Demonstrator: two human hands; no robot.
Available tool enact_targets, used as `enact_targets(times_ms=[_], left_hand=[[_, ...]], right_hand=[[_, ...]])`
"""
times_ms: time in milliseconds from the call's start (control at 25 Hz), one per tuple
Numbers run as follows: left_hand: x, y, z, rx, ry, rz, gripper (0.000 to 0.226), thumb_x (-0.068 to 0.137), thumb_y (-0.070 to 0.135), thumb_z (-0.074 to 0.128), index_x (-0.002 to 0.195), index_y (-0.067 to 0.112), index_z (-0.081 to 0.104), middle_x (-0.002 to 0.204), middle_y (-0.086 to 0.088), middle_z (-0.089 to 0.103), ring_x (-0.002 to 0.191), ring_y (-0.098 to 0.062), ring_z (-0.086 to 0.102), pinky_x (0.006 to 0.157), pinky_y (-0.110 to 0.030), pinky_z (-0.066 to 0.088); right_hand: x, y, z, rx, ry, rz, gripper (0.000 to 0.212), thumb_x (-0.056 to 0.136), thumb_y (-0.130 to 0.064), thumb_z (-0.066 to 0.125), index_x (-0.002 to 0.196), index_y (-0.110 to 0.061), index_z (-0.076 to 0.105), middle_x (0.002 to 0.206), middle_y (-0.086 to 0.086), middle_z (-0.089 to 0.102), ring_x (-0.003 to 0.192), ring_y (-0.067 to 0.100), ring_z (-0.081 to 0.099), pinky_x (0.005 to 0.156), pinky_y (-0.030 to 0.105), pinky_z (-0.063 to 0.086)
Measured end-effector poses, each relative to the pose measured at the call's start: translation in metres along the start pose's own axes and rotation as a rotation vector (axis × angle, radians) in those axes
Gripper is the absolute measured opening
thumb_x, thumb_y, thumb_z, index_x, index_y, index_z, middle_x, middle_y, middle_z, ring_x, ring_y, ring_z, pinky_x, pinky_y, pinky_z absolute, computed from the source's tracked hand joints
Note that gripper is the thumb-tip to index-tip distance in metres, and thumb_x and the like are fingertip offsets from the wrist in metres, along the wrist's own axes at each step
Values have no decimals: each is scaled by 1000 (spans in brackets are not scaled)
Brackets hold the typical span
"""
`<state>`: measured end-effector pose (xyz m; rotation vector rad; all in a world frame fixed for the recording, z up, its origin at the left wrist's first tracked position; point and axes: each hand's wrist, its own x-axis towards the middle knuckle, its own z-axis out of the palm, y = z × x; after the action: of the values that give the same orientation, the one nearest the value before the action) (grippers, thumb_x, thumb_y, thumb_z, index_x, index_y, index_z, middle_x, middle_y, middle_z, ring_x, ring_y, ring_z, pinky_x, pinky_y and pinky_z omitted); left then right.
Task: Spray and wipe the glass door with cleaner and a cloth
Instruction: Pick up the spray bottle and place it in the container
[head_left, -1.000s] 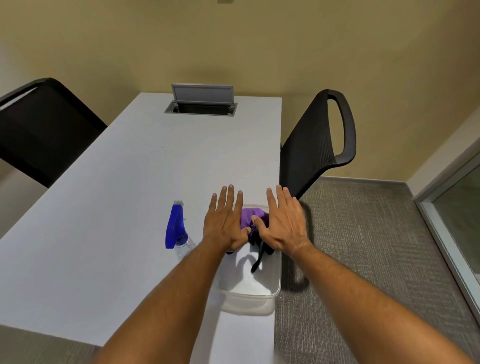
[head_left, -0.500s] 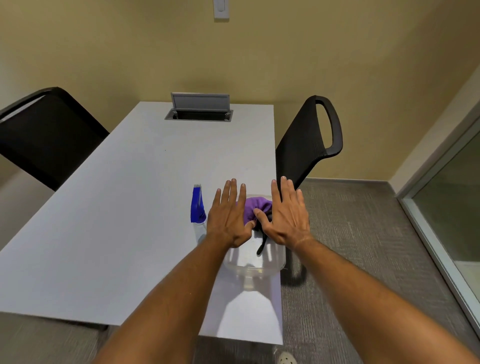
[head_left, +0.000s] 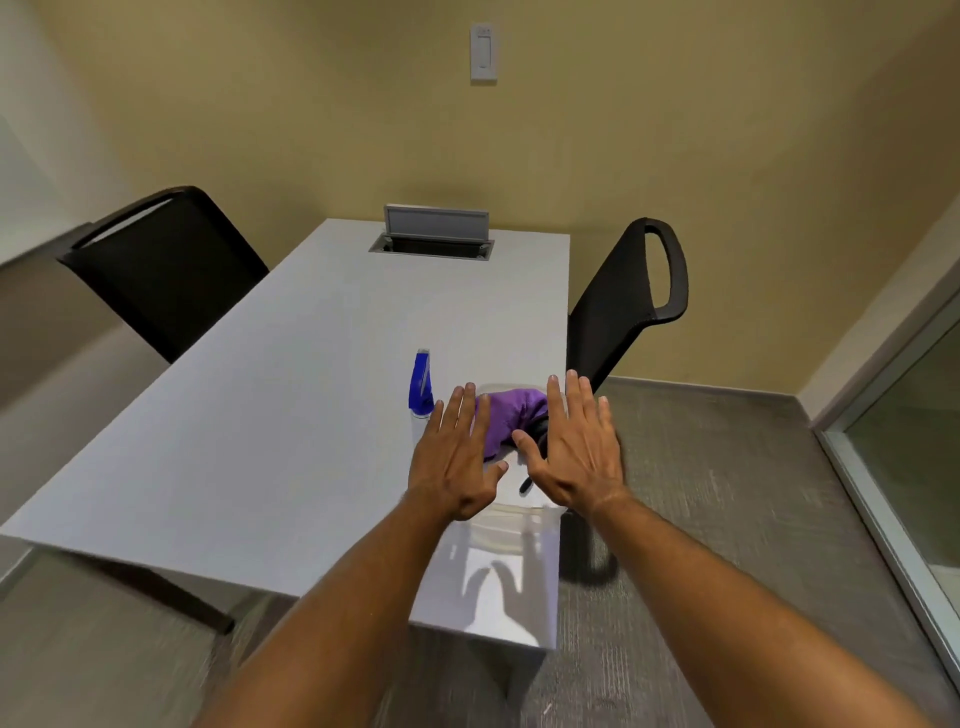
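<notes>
A small room with tan walls and grey carpet holds a long white rectangular table (head_left: 249, 415). Near its right edge stands a clear plastic tub (head_left: 511, 525), and in it lies a crumpled purple cloth (head_left: 511, 410) with a black item partly hidden beside it; what that item is cannot be told. Just left of the tub stands a clear spray bottle with a blue trigger head (head_left: 420, 387). Both hands hover palm-down over the tub: the left hand (head_left: 457, 457) with fingers straight and spread, holding nothing, and the right hand (head_left: 576, 447) likewise flat and empty, its thumb near the cloth. Whether either hand touches the cloth cannot be told. At the table's far end a grey cable box with raised lid (head_left: 435, 231) sits in the top. A black mesh chair (head_left: 628, 306) stands at the right side, another black chair (head_left: 166, 265) at the left. A white wall switch (head_left: 483, 52) is on the far wall. The glass door with pale metal frame (head_left: 904, 431) is at the right edge, well apart from the table.
</notes>
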<state>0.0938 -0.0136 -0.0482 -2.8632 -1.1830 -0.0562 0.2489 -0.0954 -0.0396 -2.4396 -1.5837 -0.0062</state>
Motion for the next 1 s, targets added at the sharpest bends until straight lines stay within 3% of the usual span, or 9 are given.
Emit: enact_targets(times_ms=[240,440,640,840,920,1000], left_hand=[[-61,-5,-10,47,2,-12,82,93,62,19,152,15,-15,161,-10,-16,148,-26,-16,121,-42,-6],[-95,-21,-9,40,-14,-65,81,93,63,16,152,17,-15,161,-6,-18,148,-23,-16,117,-37,-14],[-99,-51,-6,-24,-42,-153,81,94,63,18,151,18,-16,161,-5,-19,148,-22,-16,114,-35,-15],[-73,-94,5,-86,-180,-195,84,93,64,23,152,17,-13,162,-6,-15,149,-23,-10,120,-40,-4],[-55,-111,12,-134,-232,-179,82,95,61,27,153,16,-10,163,-6,-11,150,-22,-7,120,-39,-2],[-38,-123,18,-145,-266,-145,78,96,57,32,154,16,-2,163,-6,-4,150,-23,-1,120,-40,1]], right_hand=[[-39,-7,-1,14,15,-71,92,86,-73,14,155,-16,-6,165,13,-7,151,31,-6,120,45,-6],[-58,-29,5,55,21,-127,88,92,-69,22,154,-16,-10,164,12,-9,151,30,-8,120,44,-7],[-56,-53,18,72,-6,-144,87,91,-71,21,146,-20,-24,163,9,-14,151,28,-11,122,44,-6],[-35,-83,48,92,-45,-122,93,90,-71,24,154,-13,-10,165,10,-9,152,27,-8,116,37,-14],[-25,-98,64,149,-63,-54,94,90,-71,31,155,-13,-4,165,9,-1,152,26,0,117,36,-7],[-16,-112,77,237,-89,60,93,89,-70,39,156,-14,7,164,9,14,150,28,16,119,37,10]])
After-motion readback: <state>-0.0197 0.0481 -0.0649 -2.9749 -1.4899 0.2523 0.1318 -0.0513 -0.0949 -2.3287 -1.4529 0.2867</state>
